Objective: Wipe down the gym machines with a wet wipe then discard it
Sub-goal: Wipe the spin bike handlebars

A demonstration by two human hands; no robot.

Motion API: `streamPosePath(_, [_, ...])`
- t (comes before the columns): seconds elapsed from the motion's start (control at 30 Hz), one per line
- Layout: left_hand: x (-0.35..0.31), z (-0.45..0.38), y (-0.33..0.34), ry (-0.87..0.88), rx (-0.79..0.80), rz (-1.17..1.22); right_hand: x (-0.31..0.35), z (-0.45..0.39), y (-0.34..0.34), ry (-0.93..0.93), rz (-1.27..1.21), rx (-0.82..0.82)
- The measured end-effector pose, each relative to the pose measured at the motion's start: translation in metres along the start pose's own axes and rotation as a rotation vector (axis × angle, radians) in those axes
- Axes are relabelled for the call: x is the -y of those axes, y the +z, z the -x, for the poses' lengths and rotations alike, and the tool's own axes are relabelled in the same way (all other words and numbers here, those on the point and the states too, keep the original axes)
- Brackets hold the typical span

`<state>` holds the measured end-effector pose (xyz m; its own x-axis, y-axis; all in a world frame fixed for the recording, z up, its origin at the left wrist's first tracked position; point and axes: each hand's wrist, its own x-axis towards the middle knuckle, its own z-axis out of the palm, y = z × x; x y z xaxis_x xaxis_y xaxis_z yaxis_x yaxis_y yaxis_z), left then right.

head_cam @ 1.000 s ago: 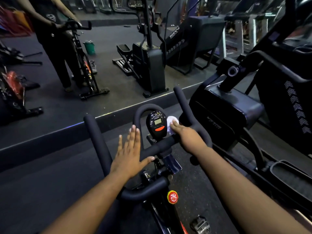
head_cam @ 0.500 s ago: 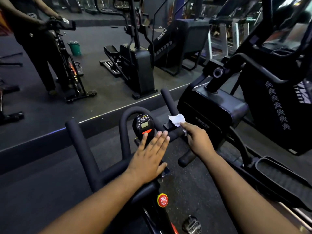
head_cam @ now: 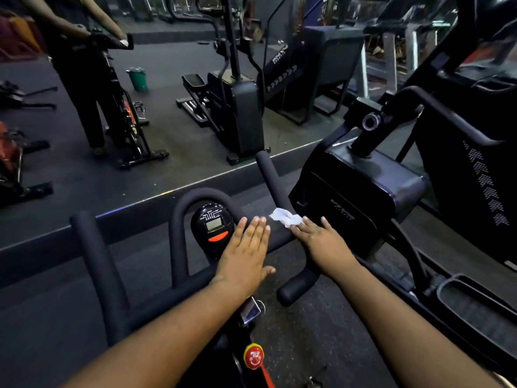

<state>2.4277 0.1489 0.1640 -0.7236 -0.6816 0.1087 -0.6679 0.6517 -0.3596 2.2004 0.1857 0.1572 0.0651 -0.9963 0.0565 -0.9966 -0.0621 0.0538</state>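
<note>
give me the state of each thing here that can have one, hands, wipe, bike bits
left hand: fingers straight, flat over the handlebar
right hand: fingers straight, pressing the wet wipe
wet wipe: crumpled, lying on the handlebar under the fingertips
handlebar: wiping in progress on its right side
bike console: screen lit, digits unreadable
red knob: untouched
green bin: upright on the floor

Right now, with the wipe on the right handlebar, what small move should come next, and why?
Probably slide the right hand with the wet wipe forward up the right handlebar horn: the wipe sits at its base, and the left hand lies flat on the crossbar.
</note>
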Motion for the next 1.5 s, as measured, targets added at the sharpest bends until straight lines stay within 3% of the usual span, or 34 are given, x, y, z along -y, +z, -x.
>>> streamPosePath(0.07, [0.000, -0.013, -0.002, 0.001, 0.019, -0.037, -0.007, -0.008, -0.009, -0.008, -0.100, -0.010])
streamPosePath(0.2, [-0.001, -0.046, -0.008, -0.074, 0.066, -0.046, -0.014, -0.047, -0.029, -0.035, -0.311, -0.277])
streamPosePath(0.3, [-0.004, -0.055, -0.005, -0.134, 0.080, 0.009, -0.013, -0.082, -0.040, -0.085, -0.315, -0.366])
streamPosePath(0.6, [-0.007, -0.058, 0.008, -0.162, 0.010, 0.159, -0.020, -0.154, -0.039, -0.137, -0.256, -0.184])
streamPosePath(0.77, [-0.007, -0.060, 0.009, -0.161, 0.004, 0.146, -0.035, -0.108, -0.009, -0.232, -0.184, -0.139])
streamPosePath(0.93, [-0.009, -0.059, 0.011, -0.156, -0.007, 0.116, -0.058, -0.044, 0.000, -0.322, -0.161, 0.034])
streamPosePath(1.0, [-0.009, -0.059, 0.011, -0.154, 0.001, 0.103, -0.060, -0.042, -0.016, -0.331, -0.210, -0.016])
streamPosePath(1.13, [-0.009, -0.061, 0.010, -0.156, 0.013, 0.080, -0.047, -0.080, -0.036, -0.203, -0.361, -0.129])
streamPosePath(1.3, [-0.010, -0.059, 0.010, -0.150, 0.013, 0.087, -0.027, -0.092, -0.017, -0.164, -0.311, -0.029])
streamPosePath(1.5, [-0.010, -0.059, 0.010, -0.158, 0.011, 0.074, -0.031, -0.028, 0.005, -0.116, -0.308, 0.065])
